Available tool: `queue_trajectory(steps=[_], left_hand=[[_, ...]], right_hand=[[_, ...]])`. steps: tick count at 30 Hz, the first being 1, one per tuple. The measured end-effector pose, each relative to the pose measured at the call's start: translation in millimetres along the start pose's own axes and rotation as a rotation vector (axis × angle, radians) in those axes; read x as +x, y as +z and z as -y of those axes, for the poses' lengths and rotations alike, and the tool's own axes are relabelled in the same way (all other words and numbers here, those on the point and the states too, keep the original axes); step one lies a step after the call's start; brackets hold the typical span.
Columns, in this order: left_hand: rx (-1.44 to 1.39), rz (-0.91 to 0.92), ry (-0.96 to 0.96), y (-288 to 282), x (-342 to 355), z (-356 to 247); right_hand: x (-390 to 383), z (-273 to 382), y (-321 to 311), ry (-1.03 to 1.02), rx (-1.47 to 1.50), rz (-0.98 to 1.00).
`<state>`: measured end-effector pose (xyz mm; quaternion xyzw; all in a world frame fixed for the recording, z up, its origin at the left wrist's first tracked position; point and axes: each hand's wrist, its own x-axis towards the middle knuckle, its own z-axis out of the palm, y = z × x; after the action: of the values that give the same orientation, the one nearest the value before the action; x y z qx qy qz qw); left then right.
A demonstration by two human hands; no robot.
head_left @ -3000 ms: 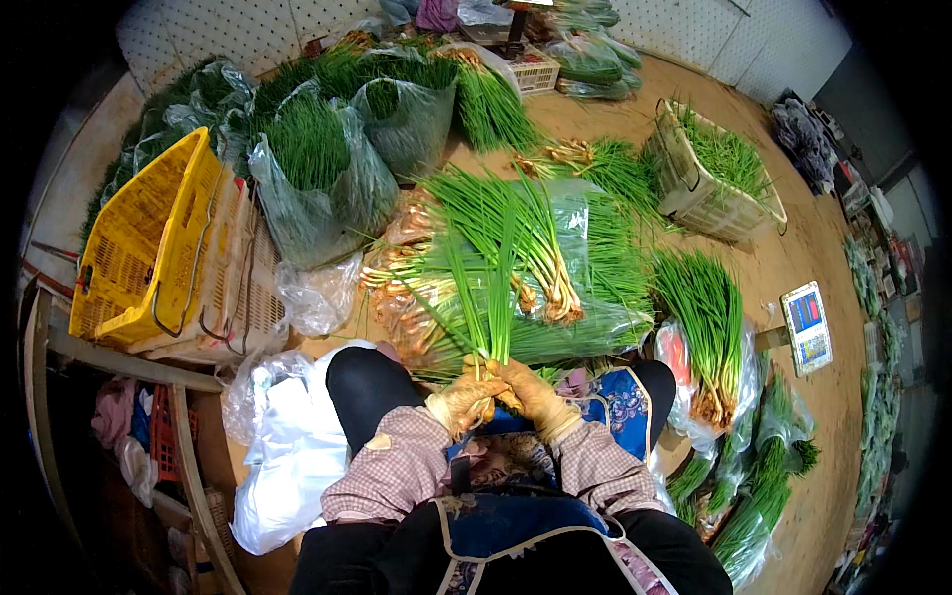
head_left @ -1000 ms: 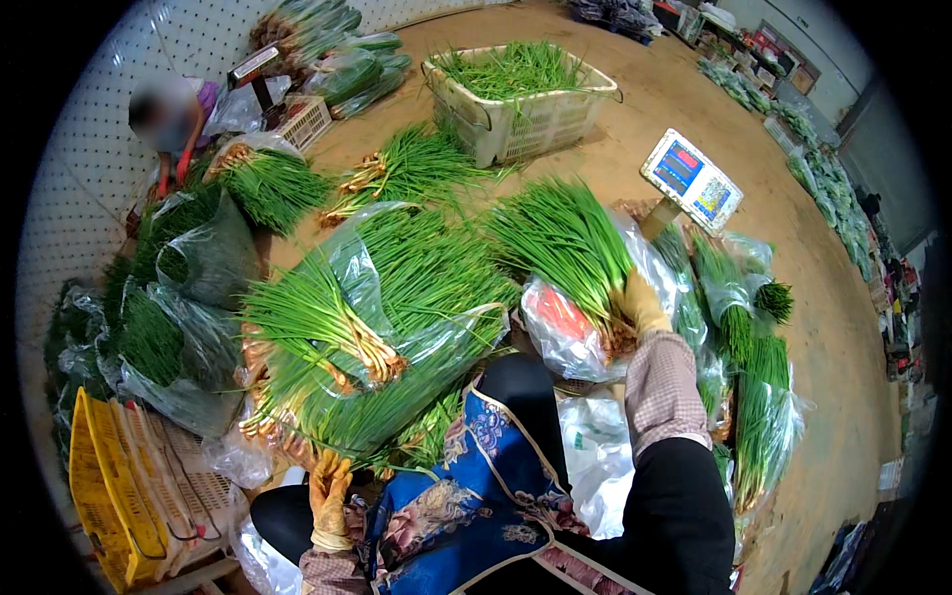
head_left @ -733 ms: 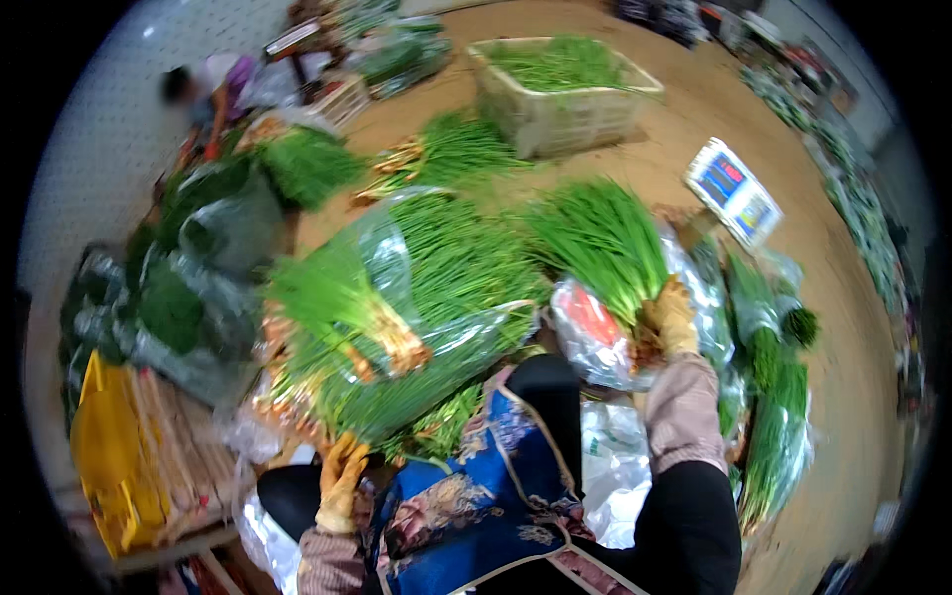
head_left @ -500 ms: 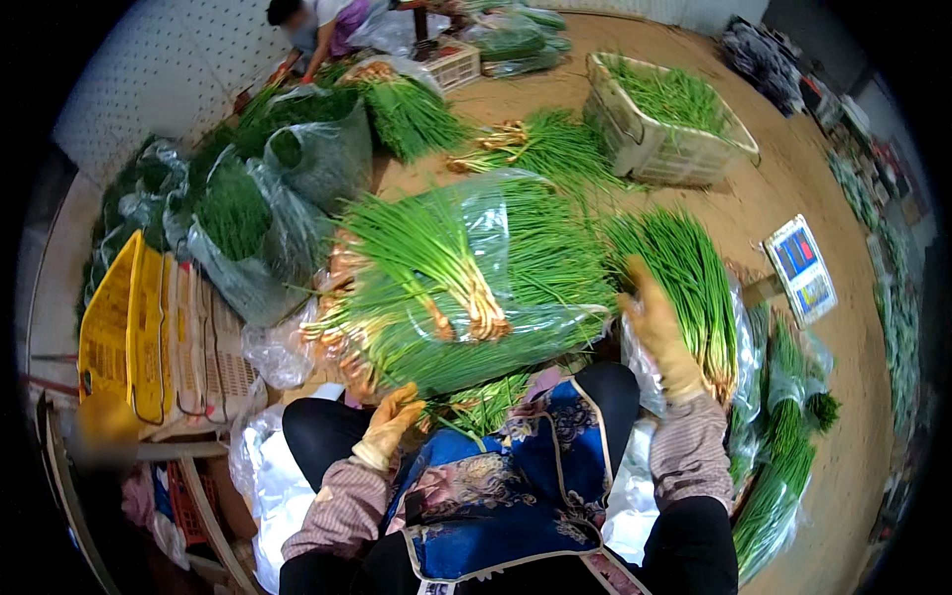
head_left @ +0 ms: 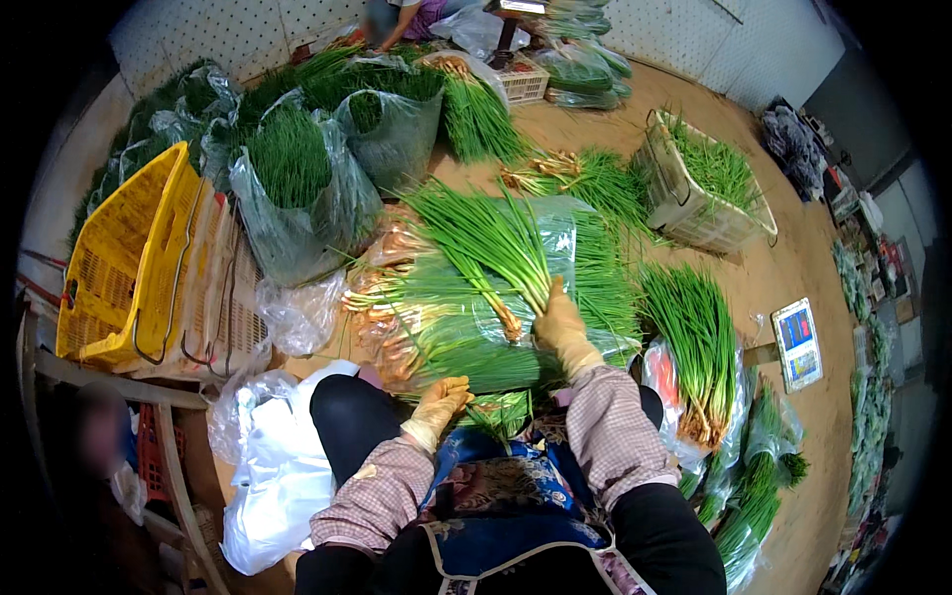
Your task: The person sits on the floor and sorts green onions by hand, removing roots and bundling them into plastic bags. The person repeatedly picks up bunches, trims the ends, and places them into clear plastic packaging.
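Note:
My gloved right hand is closed round the pale root end of a loose bunch of green onions. The bunch lies over a clear plastic bag packed with more green onions, and its leaves point away to the upper left. One thinner green onion stalk lies apart on the plastic, left of that hand. My gloved left hand is by the near edge of the bag, over my lap, with loosely stretched fingers and nothing visible in them. Beneath it, cut green leaves lie on my apron.
At right, another heap of green onions stands beside a scale display. Filled plastic bags and a yellow crate stand left. White plastic sheets lie by my left knee. A white crate stands farther off. A person works at the back.
My right hand has moved left from the right-hand heap and closed on the root end of the loose bunch. My left hand stays near the bag's edge. The whole view has shifted.

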<state>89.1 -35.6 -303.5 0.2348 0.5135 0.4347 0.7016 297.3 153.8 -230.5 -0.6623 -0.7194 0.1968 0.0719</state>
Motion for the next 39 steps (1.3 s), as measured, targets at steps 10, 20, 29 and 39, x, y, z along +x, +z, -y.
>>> queue_trajectory(steps=[10,20,29,39], left_hand=[[-0.181,0.135,0.050,16,-7,-32],[-0.903,0.680,-0.122,21,-6,-45],[-0.658,0.371,-0.208,18,-19,-38],[-0.469,0.152,-0.043,28,-21,-14]], right_hand=[[-54,44,-134,0.029,1.287,0.128],[-170,68,40,-0.164,1.744,0.513],[-158,45,33,-0.737,0.142,0.100],[-116,79,21,-0.604,0.160,-0.160]])
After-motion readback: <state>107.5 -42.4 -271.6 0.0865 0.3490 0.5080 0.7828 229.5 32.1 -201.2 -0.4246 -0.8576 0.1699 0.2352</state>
